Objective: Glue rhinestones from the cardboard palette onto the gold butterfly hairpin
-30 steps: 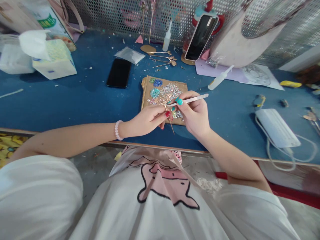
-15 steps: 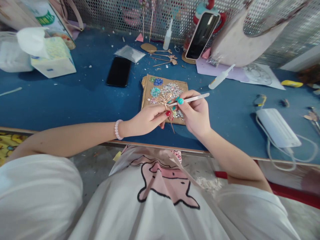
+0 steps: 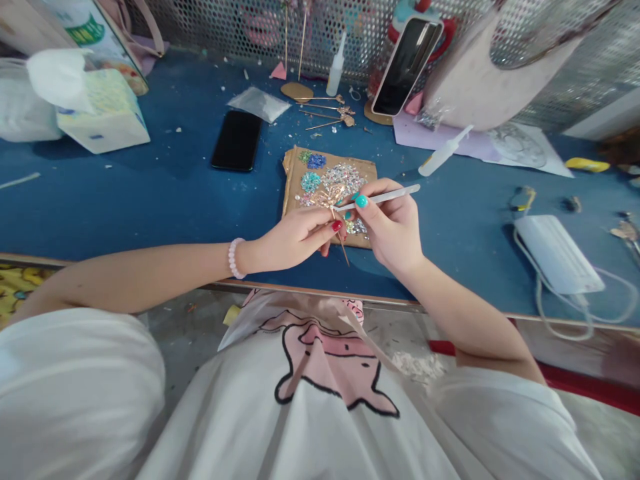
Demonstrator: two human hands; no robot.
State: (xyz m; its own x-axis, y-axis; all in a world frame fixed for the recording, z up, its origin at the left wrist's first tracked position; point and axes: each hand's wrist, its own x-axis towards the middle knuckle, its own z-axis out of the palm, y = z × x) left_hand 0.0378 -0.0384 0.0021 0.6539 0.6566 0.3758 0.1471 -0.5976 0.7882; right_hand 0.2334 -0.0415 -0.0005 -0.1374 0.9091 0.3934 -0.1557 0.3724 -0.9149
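My left hand point(image 3: 305, 237) pinches a gold hairpin point(image 3: 330, 196) whose ornate head rises above the fingers while its thin stem slants down below them. In my right hand point(image 3: 393, 223) is a pair of white tweezers point(image 3: 393, 195), held like a pen, with the tips at the hairpin just below its head. Whether the tips grip anything is too small to tell. Under both hands lies a piece of cardboard point(image 3: 290, 193) bearing heaps of small beads or rhinestones: blue point(image 3: 316, 161), turquoise point(image 3: 311, 181) and silvery ones point(image 3: 345, 177).
Behind the cardboard lie several gold hairpins point(image 3: 330, 110), a clear plastic bag point(image 3: 260, 103) and a black phone point(image 3: 237, 141). One glue bottle point(image 3: 335, 73) stands, another point(image 3: 443, 155) leans or lies at right. A second phone point(image 3: 407, 67) is propped up. A white device with cable point(image 3: 557, 253) sits right; a tissue box point(image 3: 105, 113) left.
The view has shifted very slightly. Both hands, the hairpin and the tweezers keep nearly the same position.
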